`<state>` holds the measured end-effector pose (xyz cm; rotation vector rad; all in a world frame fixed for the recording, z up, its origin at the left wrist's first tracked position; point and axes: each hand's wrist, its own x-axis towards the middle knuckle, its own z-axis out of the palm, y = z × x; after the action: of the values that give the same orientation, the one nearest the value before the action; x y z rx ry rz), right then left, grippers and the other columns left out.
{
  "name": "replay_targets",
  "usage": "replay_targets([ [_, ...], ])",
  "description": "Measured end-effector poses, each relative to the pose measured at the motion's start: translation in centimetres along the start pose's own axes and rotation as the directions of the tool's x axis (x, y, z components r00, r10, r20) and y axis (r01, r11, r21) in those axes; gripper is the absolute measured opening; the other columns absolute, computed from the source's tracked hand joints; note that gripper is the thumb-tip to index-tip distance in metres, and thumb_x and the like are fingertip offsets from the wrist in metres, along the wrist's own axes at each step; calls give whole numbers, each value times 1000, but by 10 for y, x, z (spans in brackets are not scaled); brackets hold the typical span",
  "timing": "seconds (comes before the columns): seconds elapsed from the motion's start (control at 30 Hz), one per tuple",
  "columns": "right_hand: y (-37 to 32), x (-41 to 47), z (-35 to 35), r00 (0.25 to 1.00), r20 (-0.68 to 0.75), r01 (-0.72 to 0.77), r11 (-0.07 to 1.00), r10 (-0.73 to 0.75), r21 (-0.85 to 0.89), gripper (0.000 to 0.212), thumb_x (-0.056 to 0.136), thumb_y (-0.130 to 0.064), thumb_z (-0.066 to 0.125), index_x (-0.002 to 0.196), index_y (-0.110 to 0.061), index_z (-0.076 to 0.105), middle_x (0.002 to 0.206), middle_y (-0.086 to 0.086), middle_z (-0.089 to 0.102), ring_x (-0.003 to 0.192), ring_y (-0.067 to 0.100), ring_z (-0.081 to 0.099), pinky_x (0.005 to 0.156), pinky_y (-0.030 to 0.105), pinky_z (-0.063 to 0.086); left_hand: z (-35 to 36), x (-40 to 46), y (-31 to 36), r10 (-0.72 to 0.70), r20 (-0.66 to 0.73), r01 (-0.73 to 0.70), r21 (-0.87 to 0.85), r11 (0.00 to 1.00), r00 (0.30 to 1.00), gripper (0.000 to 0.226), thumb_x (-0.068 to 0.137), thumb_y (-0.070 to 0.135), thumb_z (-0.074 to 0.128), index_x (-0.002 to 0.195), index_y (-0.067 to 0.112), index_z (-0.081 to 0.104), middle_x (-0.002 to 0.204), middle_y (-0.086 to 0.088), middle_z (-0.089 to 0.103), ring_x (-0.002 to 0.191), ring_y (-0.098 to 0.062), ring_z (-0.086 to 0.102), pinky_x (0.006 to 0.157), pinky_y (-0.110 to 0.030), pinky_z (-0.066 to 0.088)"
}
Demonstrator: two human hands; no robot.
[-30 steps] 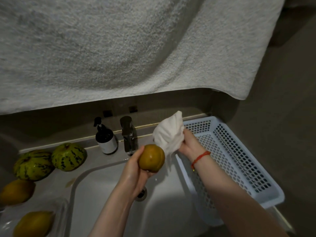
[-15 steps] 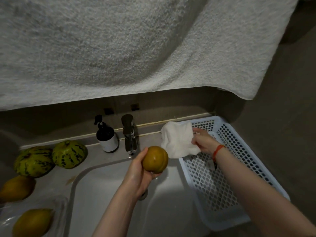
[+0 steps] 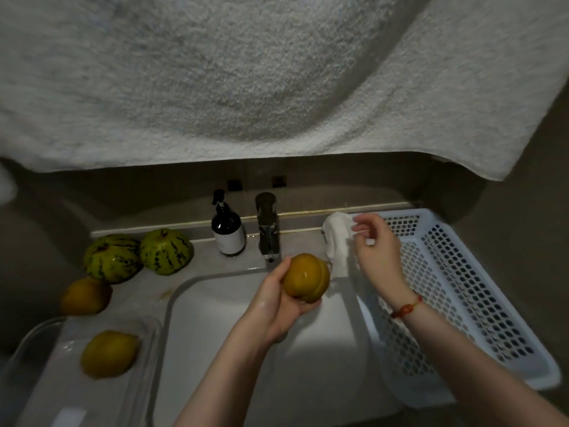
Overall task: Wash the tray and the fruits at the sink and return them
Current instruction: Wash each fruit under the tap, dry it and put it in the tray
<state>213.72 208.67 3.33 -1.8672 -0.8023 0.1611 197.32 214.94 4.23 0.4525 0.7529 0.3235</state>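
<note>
A single head-worn wide-angle view looks forward and steeply down from close above the sink [image 3: 234,349], facing the wall behind the faucet [image 3: 268,229]. A hanging towel [image 3: 246,72] fills the upper half; both forearms enter from below.

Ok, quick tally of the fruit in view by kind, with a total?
Green striped melons: 2, on the counter left of the tap
Yellow-brown fruits: 3, one on the counter, one in the clear tray, one held in the left hand over the sink
Total: 5
</note>
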Motion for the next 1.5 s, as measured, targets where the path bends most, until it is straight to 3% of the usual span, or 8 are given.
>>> replay_targets([
  [0.1, -41, -37, 8, 935, 354, -28, 998, 5, 58, 15, 93, -33, 52, 107, -29, 54, 94, -12, 56, 85, 0, 54, 60, 4, 42, -8, -13, 5, 19, 51, -22, 62, 998, 999, 32, 95, 38, 43, 114, 15, 53, 107, -16, 62, 98, -29, 59, 87, -44, 45],
  [0.2, -69, -64, 22, 772, 633, -54, 998, 57, -24, 64, 70, -68, 42, 123, -32, 46, 104, -13, 54, 93, 3, 55, 71, 11, 46, -28, -33, 13, 89, 146, -105, 106, 989, 985, 41, 84, 38, 51, 118, 16, 56, 108, -12, 65, 93, -23, 65, 79, -35, 53],
  [0.37, -91, -94, 67, 572, 820, -88, 992, -22, 88, 58, 73, -43, 71, 125, -31, 46, 116, -11, 51, 101, 8, 55, 79, 17, 53, -90, -79, 28, 249, 54, -254, 136, 958, 967, 59, 72, 16, 62, 128, 14, 41, 112, -13, 58, 79, -17, 71, 63, -26, 56],
  [0.6, -119, -163, 184, 502, 828, 244, 959, -251, 143, 77, 62, -26, 87, 128, -18, 49, 126, 2, 55, 110, 15, 53, 90, 20, 41, -204, -146, 40, 574, -269, -307, 633, 711, 774, 43, 84, 4, 63, 120, 18, 45, 100, 2, 52, 87, -9, 55, 64, -11, 48],
  [0.83, -116, -214, 234, 363, 887, 459, 883, -285, 96, 74, 74, -28, 76, 137, -24, 37, 140, 5, 30, 124, 26, 41, 100, 31, 39, -259, -165, 30, 618, -428, -205, 688, 696, 660, 42, 77, -6, 69, 115, 3, 52, 92, -5, 54, 74, -10, 56, 52, -8, 47],
  [0.97, -111, -219, 237, 384, 862, 656, 755, -331, -3, 75, 74, -39, 73, 137, -24, 35, 137, 2, 40, 125, 22, 39, 97, 35, 40, -266, -160, 25, 579, -445, -188, 659, 728, 683, 45, 78, -13, 64, 120, -11, 50, 83, -4, 55, 69, -10, 54, 51, -8, 47],
  [1.2, -106, -225, 243, 364, 891, 626, 780, -271, -18, 68, 80, -31, 70, 138, -22, 35, 141, 0, 33, 129, 20, 33, 101, 35, 41, -266, -157, 20, 510, -455, -214, 556, 803, 730, 43, 83, -14, 55, 125, -14, 45, 84, -5, 55, 70, -10, 54, 49, -8, 47],
  [1.5, -110, -218, 241, 345, 916, 622, 781, -206, -58, 71, 78, -35, 71, 138, -27, 33, 139, -1, 33, 126, 21, 36, 96, 35, 41, -269, -156, 24, 495, -444, -145, 618, 773, 747, 59, 83, -8, 61, 137, 0, 37, 121, -17, 47, 77, -7, 51, 48, -7, 46],
])
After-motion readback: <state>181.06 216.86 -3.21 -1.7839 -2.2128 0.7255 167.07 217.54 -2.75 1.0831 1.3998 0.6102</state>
